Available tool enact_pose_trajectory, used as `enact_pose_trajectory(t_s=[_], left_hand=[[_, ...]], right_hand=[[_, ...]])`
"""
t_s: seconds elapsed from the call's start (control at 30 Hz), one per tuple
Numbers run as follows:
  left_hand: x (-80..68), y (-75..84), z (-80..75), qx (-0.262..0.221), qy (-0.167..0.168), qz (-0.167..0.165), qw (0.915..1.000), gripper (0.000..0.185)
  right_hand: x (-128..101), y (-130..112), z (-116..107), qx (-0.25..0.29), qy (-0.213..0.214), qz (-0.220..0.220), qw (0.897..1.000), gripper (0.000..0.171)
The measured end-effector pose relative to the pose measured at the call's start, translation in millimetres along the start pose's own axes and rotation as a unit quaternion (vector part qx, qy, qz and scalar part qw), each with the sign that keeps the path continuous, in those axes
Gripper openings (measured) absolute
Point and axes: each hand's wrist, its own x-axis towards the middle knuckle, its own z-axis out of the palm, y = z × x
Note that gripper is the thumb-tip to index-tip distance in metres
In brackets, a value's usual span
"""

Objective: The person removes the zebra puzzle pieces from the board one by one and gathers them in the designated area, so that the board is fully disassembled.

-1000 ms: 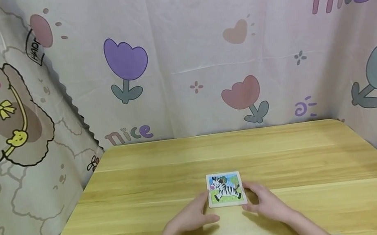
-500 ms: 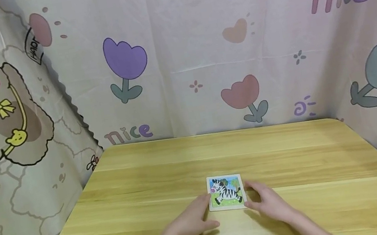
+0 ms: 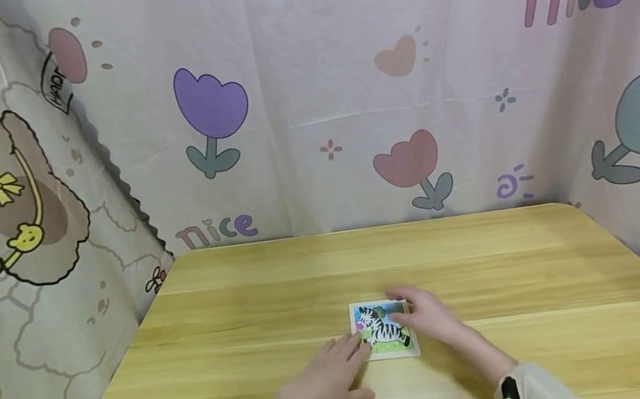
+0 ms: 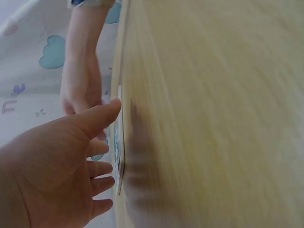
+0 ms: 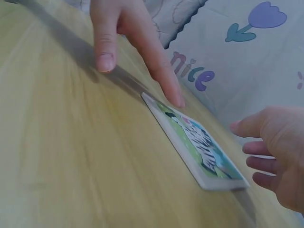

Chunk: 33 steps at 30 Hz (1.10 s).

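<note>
Wooden and pale, the tabletop [image 3: 239, 326] filled the lower half of my head view, with a printed curtain [image 3: 339, 83] of tulips and a cartoon dog hung behind and to both sides of it. Near the front middle of that surface lay the zebra puzzle board [image 3: 383, 330], a small square tray with a light rim and a colourful zebra picture, resting flat. I judged it light and stiff, probably thin wood or thick card, and not fragile, though its loose picture pieces could spill if it were tipped. Because it sat so low on the smooth surface, I reckoned it would slide rather than lift under a flat push, so the best hold would be on two opposite edges, with a fingertip worked under the rim. My left hand [image 3: 326, 385] rested on the tabletop at the board's near left corner, fingers [image 5: 166, 80] straight and spread, the tips touching or just beside the edge and gripping nothing. My right hand [image 3: 425, 316] lay over the board's right side, its fingers [image 5: 259, 148] loosely extended across the upper right of the picture; I could not tell whether they pressed on a piece or only hovered close above it, and nothing was pinched.
</note>
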Motion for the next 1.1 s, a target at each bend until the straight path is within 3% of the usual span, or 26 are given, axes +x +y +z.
enact_pose_trajectory(t_s=[0.23,0.7,1.1], left_hand=[[-3.6,2.0,-1.6,0.035,-0.001,0.017,0.9992,0.07],[-1.5,-2.3,6.8,0.045,0.003,0.036,0.9983,0.07],[-0.8,-3.0,4.5,0.036,-0.002,0.032,0.9988,0.071]], right_hand=[[21,-7,15,-0.045,-0.035,-0.062,0.996,0.041],[35,-9,32,-0.159,-0.074,-0.092,0.98,0.039],[40,-15,31,-0.143,-0.109,-0.082,0.98,0.035]])
